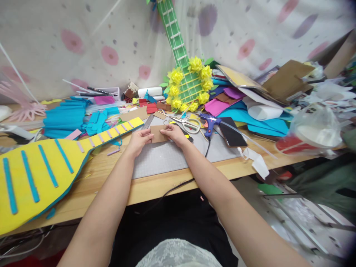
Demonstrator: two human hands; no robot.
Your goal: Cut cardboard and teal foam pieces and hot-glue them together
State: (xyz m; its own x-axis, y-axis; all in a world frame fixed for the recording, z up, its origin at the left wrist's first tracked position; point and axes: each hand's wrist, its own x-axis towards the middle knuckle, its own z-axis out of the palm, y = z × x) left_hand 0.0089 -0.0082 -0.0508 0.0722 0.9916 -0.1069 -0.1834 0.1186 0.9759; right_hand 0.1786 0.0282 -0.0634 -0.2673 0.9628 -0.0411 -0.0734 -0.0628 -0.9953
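Note:
A small piece of brown cardboard (158, 134) is held between my two hands above the grey cutting mat (164, 163). My left hand (140, 140) pinches its left edge, and my right hand (174, 134) grips the right edge. Just beyond my right hand lie white-handled scissors (193, 126) and a blue glue gun (210, 123). To my left rests a yellow guitar-shaped cutout (50, 170) with blue and lilac strips and a blue edge. At the back leans a green paper instrument (179, 52) ringed with yellow paper flowers.
A black phone (233, 132) lies right of the glue gun, whose black cable (178, 185) crosses the table's front edge. Blue crepe paper (65, 118) is heaped at the left. Coloured sheets (258, 120) and a bag-covered red-and-white bucket (303, 139) stand at the right.

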